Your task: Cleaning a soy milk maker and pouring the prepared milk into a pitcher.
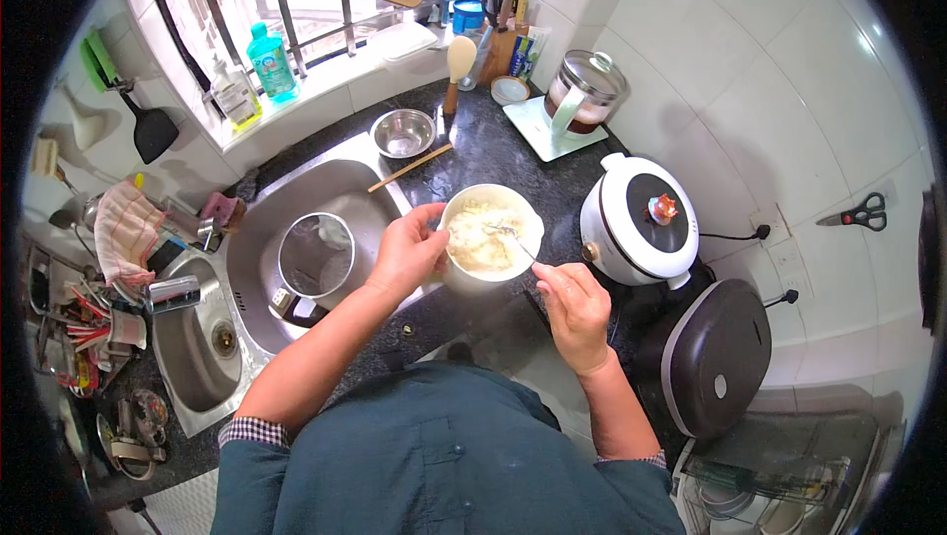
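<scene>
A white container (481, 282) stands over the front of the dark counter, tilted enough to show its inside. Pale, crumbly cream-coloured food (481, 235) fills much of it. My left hand (410, 250) grips its left side, thumb near the rim. Between the thumb and fingers of my right hand (573, 309) is the handle of a metal utensil (524, 248), whose far end sits in the food; its tip is partly buried, so its exact kind is unclear.
Left lies a steel sink (248, 254) holding a clear pitcher (317, 258). Behind are a steel bowl (403, 133) and a wooden chopstick (410, 168). At right stand a white electric pot (599, 228), a dark lidded appliance (721, 357) and a glass kettle (584, 95) on a pale base.
</scene>
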`<state>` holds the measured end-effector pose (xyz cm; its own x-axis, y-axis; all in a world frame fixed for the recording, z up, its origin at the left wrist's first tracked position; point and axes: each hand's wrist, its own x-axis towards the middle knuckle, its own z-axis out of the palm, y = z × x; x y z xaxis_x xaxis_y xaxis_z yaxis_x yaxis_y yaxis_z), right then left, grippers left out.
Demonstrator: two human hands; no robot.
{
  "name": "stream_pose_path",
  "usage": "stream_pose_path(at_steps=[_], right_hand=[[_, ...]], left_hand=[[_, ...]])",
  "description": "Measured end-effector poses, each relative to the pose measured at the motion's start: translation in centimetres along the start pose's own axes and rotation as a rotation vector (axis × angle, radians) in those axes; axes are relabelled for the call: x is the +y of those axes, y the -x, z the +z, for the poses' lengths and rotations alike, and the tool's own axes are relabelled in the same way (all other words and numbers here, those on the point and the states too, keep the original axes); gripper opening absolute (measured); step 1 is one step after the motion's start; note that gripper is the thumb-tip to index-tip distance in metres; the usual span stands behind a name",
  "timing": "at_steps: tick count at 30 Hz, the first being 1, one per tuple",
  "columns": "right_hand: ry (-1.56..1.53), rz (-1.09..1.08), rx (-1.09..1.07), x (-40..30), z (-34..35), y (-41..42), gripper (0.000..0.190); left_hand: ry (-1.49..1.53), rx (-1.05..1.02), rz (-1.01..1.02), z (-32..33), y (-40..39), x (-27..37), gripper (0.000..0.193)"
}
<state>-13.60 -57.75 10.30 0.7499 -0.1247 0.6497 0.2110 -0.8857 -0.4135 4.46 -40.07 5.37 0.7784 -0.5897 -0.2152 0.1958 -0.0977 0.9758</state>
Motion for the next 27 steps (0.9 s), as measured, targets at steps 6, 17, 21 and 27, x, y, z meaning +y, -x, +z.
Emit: stream_pose_path(at_steps=[6, 17, 21, 27], right_hand=[[-0.108, 0.070, 0.020, 0.2, -0.6, 0.2, 0.017], [-0.439, 0.404, 0.126, 1.8, -0.2, 0.0, 0.015], [-0.234, 0.116, 0.018, 2.1, -0.8, -0.6, 0.009], [-0.265, 0.087, 0.021, 2.4, -0.9, -0.3, 0.010]], left_hand=[[-0.027, 0.037, 0.045, 0.7, 0.6, 0.6, 0.044], [-0.112, 0.132, 0.068, 1.2, 0.0, 0.0, 0.043], [-0.033, 0.122, 0.060, 1.6, 0.3, 0.7, 0.042], [-0.052, 0.121, 0.049, 1.4, 0.2, 0.8, 0.040]])
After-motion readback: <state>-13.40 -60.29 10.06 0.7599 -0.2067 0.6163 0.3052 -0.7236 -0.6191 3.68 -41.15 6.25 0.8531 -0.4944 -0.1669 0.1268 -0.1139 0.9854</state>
